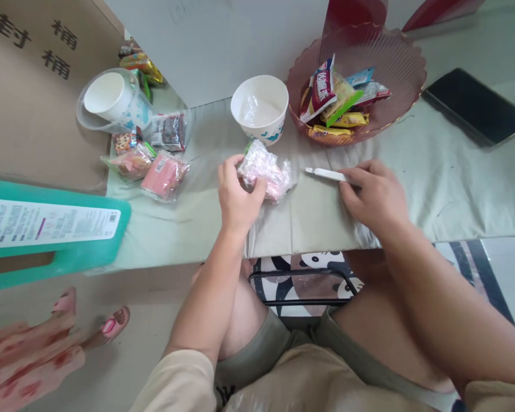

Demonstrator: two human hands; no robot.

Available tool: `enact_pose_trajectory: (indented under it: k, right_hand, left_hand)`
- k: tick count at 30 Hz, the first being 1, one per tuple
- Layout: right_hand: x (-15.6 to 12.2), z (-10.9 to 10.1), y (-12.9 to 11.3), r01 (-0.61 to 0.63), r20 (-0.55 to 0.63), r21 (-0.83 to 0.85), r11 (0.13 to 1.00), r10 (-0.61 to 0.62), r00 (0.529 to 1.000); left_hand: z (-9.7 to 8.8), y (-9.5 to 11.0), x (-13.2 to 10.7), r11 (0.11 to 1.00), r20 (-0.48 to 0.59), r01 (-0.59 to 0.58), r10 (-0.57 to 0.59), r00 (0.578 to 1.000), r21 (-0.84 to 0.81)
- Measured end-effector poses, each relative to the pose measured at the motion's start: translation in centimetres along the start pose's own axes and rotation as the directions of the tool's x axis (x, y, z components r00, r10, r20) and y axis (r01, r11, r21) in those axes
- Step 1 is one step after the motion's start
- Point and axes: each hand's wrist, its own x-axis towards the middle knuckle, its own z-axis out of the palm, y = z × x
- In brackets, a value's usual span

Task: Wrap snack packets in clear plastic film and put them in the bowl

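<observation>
My left hand is closed around a crumpled clear plastic wrapper with something pink in it, low over the cloth-covered table. My right hand grips a slim white utility knife, its tip pointing left toward the wrapper, with a gap between them. Just beyond the wrapper stands a white paper bowl with a blue-green pattern and some clear plastic inside. To its right, a pink ribbed glass bowl holds several small snack packets.
At left lie pink wrapped packets beside a paper cup in a clear plastic container. A cardboard box and a green carton border that side. A black phone lies at right. Another person's feet show below left.
</observation>
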Motion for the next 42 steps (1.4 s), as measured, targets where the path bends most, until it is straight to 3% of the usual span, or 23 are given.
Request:
enact_pose_trajectory:
  k: [3, 7, 10, 12, 14, 16, 18, 20, 22, 26, 29, 32, 35, 38, 42]
  right_hand:
    - [0.5, -0.5, 1.2, -0.031, -0.003, -0.095, 0.995, 0.031, 1.0]
    - [1.1, -1.0, 2.1, -0.088, -0.055, -0.206, 0.974, 0.079, 0.995]
    - [1.1, -1.2, 2.1, -0.123, -0.152, -0.243, 0.962, 0.088, 0.985]
    - [1.0, -1.2, 1.6, -0.056, -0.194, -0.175, 0.983, 0.022, 0.981]
    - [0.8, -0.7, 0.8, 0.105, -0.157, -0.027, 0.994, -0.108, 0.982]
    - [0.7, 0.3, -0.3, 0.26, -0.079, 0.124, 0.958, -0.252, 0.965]
    - [0.7, 1.4, -1.4, 0.352, -0.023, 0.219, 0.91, -0.356, 0.934]
    - [1.0, 2.4, -2.3, 0.382, 0.019, 0.29, 0.877, -0.405, 0.914]
    - [1.4, 2.8, -2.8, 0.372, 0.043, 0.334, 0.866, -0.408, 0.912]
    - [1.6, 1.8, -2.3, 0.319, 0.044, 0.349, 0.881, -0.355, 0.934]
    - [1.2, 0.5, -1.2, 0.271, -0.001, 0.388, 0.881, -0.294, 0.956]
    - [0.8, -0.3, -0.1, 0.227, -0.01, 0.421, 0.878, -0.245, 0.969]
    - [0.7, -0.8, 0.6, 0.175, -0.001, 0.435, 0.883, -0.194, 0.981]
    - [0.9, -1.1, 0.7, 0.165, 0.005, 0.478, 0.863, -0.19, 0.982]
    - [1.0, -1.5, 0.4, 0.179, 0.085, 0.503, 0.845, -0.255, 0.963]
  left_hand:
    - [-0.8, -0.3, 0.5, 0.982, -0.007, -0.048, 0.05, 0.999, 0.182]
    - [-1.1, 0.3, 0.7, 0.929, 0.11, 0.011, -0.056, 0.992, 0.369]
    - [-1.1, 0.7, 0.4, 0.933, 0.219, 0.011, -0.096, 0.971, 0.36]
    - [-1.1, 0.7, 0.3, 0.957, 0.245, 0.033, -0.107, 0.964, 0.288]
    - [-1.1, 0.4, 0.2, 0.978, 0.221, 0.012, -0.059, 0.973, 0.208]
    - [-1.0, 0.2, 0.2, 0.986, 0.221, -0.115, 0.086, 0.972, 0.124]
    - [-0.8, 0.2, 0.2, 0.966, 0.279, -0.259, 0.241, 0.93, 0.029]
    - [-0.6, 0.3, 0.1, 0.956, 0.33, -0.291, 0.287, 0.899, -0.037]
    - [-0.4, 0.4, 0.2, 0.973, 0.302, -0.211, 0.229, 0.926, -0.09]
    - [-0.5, 0.0, 0.9, 0.963, 0.114, 0.01, 0.022, 0.993, -0.269]
    - [-0.8, -0.2, 1.7, 0.922, 0.009, 0.144, -0.151, 0.989, -0.36]
    - [-1.1, -0.1, 2.2, 0.898, -0.05, 0.265, -0.301, 0.952, -0.352]
    - [-1.4, 0.2, 2.3, 0.871, -0.019, 0.374, -0.4, 0.916, -0.319]
    - [-1.7, 0.2, 2.2, 0.874, 0.03, 0.407, -0.414, 0.91, -0.264]
    - [-2.3, -0.2, 2.0, 0.892, 0.223, 0.429, -0.394, 0.892, -0.141]
